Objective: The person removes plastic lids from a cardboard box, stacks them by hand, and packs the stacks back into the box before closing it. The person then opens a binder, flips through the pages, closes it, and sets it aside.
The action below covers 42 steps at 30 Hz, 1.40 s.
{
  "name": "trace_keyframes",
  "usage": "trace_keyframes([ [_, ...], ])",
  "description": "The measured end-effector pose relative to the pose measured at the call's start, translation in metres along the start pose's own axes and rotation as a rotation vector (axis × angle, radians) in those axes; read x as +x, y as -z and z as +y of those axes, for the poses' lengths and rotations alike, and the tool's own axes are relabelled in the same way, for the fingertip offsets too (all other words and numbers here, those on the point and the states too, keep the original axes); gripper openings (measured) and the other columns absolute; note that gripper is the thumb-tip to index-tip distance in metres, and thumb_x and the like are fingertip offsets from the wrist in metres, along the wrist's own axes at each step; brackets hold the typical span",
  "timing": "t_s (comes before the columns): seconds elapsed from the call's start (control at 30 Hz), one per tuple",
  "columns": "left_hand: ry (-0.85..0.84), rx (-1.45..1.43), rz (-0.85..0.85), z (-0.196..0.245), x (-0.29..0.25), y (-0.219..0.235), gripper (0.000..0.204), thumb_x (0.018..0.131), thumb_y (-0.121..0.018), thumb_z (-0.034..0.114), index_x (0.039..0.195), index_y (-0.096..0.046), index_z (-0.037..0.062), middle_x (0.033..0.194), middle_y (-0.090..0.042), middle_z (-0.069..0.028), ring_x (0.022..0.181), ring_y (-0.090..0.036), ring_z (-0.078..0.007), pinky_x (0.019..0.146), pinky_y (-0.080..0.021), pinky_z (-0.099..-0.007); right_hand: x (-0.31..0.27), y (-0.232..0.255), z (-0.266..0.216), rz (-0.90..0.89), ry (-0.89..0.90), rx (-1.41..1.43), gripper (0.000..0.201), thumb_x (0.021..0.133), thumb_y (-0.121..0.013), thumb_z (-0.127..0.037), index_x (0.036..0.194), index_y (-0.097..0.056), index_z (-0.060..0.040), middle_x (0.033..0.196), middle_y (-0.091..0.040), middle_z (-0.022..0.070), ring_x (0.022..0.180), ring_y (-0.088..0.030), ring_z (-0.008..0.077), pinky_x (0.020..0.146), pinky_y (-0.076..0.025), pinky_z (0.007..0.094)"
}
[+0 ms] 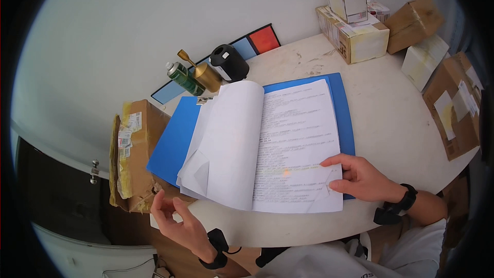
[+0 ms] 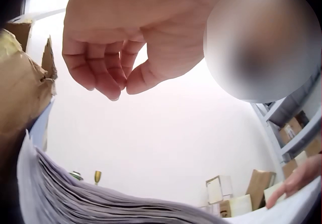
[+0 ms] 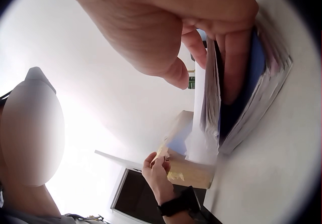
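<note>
The left hand (image 1: pixel 180 226) hangs in the air, holding nothing, its fingers (image 2: pixel 100 73) loosely bent and the thumb (image 2: pixel 143 79) drawn close to them. The right hand (image 1: pixel 364 179) reaches inward with index finger (image 1: pixel 337 160) and thumb spread apart, the remaining fingers tucked beneath, mostly hidden from the head view. Both forearms are bare, the right forearm (image 1: pixel 431 208) bent in toward the body.

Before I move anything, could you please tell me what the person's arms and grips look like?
The left grip and right grip are ungloved. A bulky black left wristband has a thin dark cable; the right wristband is black and bulky too. A pale sleeve shows on the right arm.
</note>
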<state>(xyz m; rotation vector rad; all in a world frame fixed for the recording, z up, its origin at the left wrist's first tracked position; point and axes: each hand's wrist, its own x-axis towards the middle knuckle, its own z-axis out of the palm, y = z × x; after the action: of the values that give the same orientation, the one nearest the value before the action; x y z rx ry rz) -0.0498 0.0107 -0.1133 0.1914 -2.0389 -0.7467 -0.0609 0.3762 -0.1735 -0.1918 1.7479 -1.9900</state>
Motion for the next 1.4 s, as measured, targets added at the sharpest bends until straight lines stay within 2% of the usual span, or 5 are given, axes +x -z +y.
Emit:
trace_keyframes([
  [0.17, -0.412, -0.220, -1.048, 0.071, -0.041, -0.025, 0.067, 0.076, -0.090, 0.022, 0.134, -0.064, 0.0010, 0.122, -0.065, -0.0161, 0.111, -0.064, -0.0359, 0.093, -0.053, -0.0420, 0.002, 0.002, -0.006, -0.041, 0.017, 0.042, 0.074, 0.098, -0.064, 0.003, 0.161, -0.026, -0.0030, 0.138, -0.059, 0.0217, 0.118, -0.067, 0.0216, 0.096, -0.056, 0.0317],
  [0.53, -0.368, -0.129, -1.187, 0.069, -0.047, -0.044, 0.073, 0.078, -0.089, 0.028, 0.139, -0.059, 0.0024, 0.132, -0.063, -0.0152, 0.115, -0.062, -0.0346, 0.093, -0.055, -0.0417, 0.000, 0.004, -0.007, -0.089, 0.050, 0.092, 0.098, 0.096, -0.067, 0.002, 0.169, -0.002, -0.0120, 0.144, -0.055, 0.0218, 0.122, -0.064, 0.0240, 0.097, -0.057, 0.0342],
  [1.03, -0.220, 0.015, -1.058, 0.087, -0.053, -0.052, 0.044, 0.087, -0.072, 0.007, 0.130, -0.063, 0.0028, 0.109, -0.075, -0.0204, 0.085, -0.075, -0.0367, 0.076, -0.060, -0.0441, -0.004, -0.001, 0.000, -0.028, 0.006, 0.429, 0.116, 0.093, -0.069, 0.007, 0.164, 0.022, -0.0109, 0.152, -0.049, 0.0232, 0.131, -0.060, 0.0261, 0.109, -0.051, 0.0404],
  [1.27, 0.296, 0.112, -0.326, 0.033, 0.007, -0.034, 0.039, 0.088, -0.062, -0.007, 0.126, -0.064, -0.0036, 0.101, -0.070, -0.0148, 0.080, -0.068, -0.0248, 0.073, -0.056, -0.0354, 0.001, 0.004, -0.005, -0.248, -0.152, 0.291, 0.094, 0.094, -0.067, 0.008, 0.165, -0.006, -0.0033, 0.150, -0.053, 0.0187, 0.129, -0.060, 0.0236, 0.107, -0.053, 0.0382],
  [1.4, -0.014, 0.019, -0.173, 0.024, 0.001, -0.022, 0.038, 0.085, -0.065, -0.009, 0.123, -0.064, -0.0051, 0.106, -0.068, -0.0144, 0.094, -0.068, -0.0260, 0.083, -0.055, -0.0350, 0.002, -0.003, -0.003, -0.165, -0.147, 0.219, 0.085, 0.095, -0.065, 0.009, 0.162, -0.013, 0.0009, 0.146, -0.056, 0.0194, 0.125, -0.064, 0.0223, 0.104, -0.055, 0.0359],
])
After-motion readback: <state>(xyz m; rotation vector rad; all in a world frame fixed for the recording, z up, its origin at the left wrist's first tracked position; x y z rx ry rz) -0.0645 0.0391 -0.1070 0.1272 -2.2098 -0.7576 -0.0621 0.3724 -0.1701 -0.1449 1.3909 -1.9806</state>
